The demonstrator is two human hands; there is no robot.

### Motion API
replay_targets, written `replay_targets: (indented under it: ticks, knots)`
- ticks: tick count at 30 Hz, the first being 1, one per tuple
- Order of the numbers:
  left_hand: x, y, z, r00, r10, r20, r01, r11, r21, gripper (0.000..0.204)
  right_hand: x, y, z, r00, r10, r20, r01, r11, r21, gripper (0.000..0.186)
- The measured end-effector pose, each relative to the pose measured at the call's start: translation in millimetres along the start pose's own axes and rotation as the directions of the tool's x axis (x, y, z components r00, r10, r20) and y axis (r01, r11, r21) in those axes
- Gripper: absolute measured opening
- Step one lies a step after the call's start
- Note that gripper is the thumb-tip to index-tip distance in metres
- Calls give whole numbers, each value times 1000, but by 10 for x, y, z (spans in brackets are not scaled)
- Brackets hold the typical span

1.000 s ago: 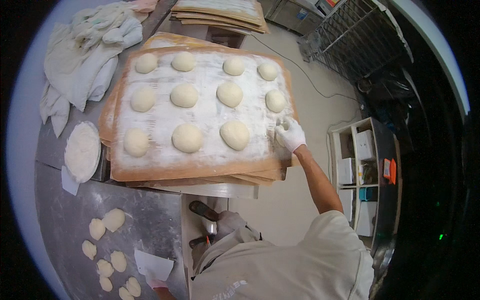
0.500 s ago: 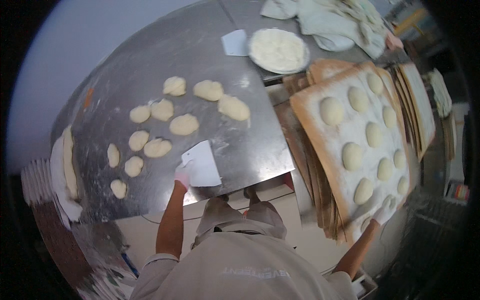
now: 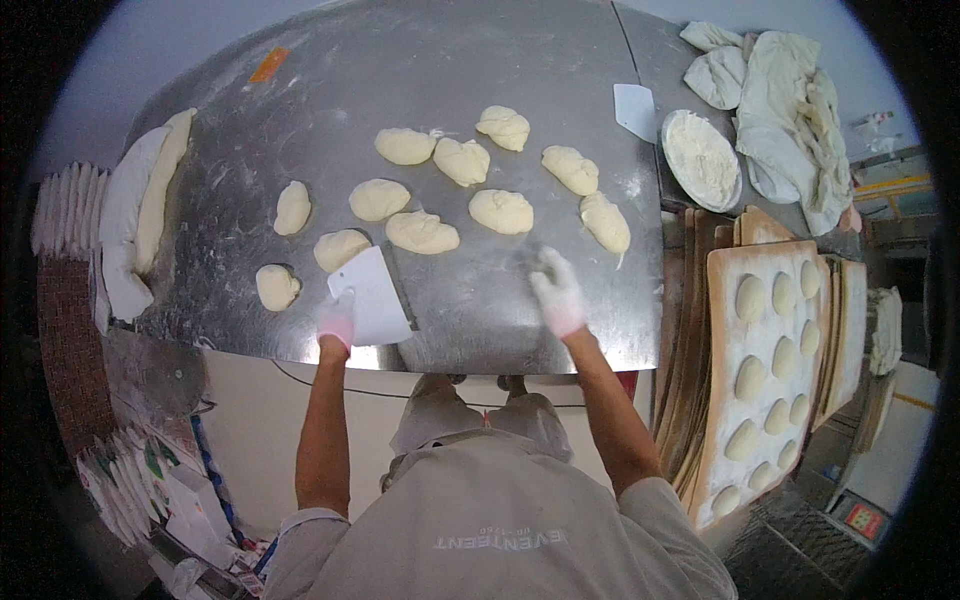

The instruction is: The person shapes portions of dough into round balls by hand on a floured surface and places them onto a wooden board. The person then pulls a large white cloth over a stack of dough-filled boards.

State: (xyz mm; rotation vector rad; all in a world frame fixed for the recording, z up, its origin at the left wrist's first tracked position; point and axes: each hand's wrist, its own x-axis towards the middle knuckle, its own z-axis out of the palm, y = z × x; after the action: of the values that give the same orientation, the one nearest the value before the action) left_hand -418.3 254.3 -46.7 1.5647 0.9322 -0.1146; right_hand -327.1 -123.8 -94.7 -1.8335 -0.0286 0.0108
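Observation:
My left hand [image 3: 337, 318], in a pale glove, grips a flat white dough scraper [image 3: 374, 300] at the front of the steel table [image 3: 450, 290]. The scraper's far corner meets or overlaps a dough piece [image 3: 340, 250]. Just left of that hand sits another, rounder dough piece [image 3: 278, 287]. My right hand [image 3: 557, 291], also gloved, is empty over the table's right front part, its fingers stretched out. Beyond it lies an oval dough piece [image 3: 502, 211], and several more uneven pieces are scattered toward the middle, among them a long one [image 3: 605, 223] to the right.
At right, a floured wooden board [image 3: 765, 340] carrying several round dough pieces tops a stack of boards. A bowl of flour [image 3: 702, 160], a second white scraper [image 3: 634, 111] and crumpled cloths [image 3: 785, 120] lie at the far right. Cloth-wrapped dough [image 3: 150, 215] rests along the left edge.
My right hand has come from the dough board on the right to over the table, and is now empty. The view has swung rightward. My left hand still holds the scraper, now touching or overlapping dough.

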Motion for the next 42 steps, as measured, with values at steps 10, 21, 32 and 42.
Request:
replay_targets:
  ticks: [10,21,32,42]
  knots:
    - [385,16,1181,828,276,488,-459,834,307,31,671,-613,1344,994,19,104,8,968,-252,53]
    - [85,409,123,967,195,162,-245,558,793,51,374,-519,772,941,332,63,-337,923,187,44]
    - [-242,329,1814,722,181,667,-555,727,404,57,-51,-330,412,880,158,447,-85,980,-180,39]
    - [-170,619,2037,538,486,689,-842,355,407,38,264,-109,440,982,75,175,49,789,-613,53]
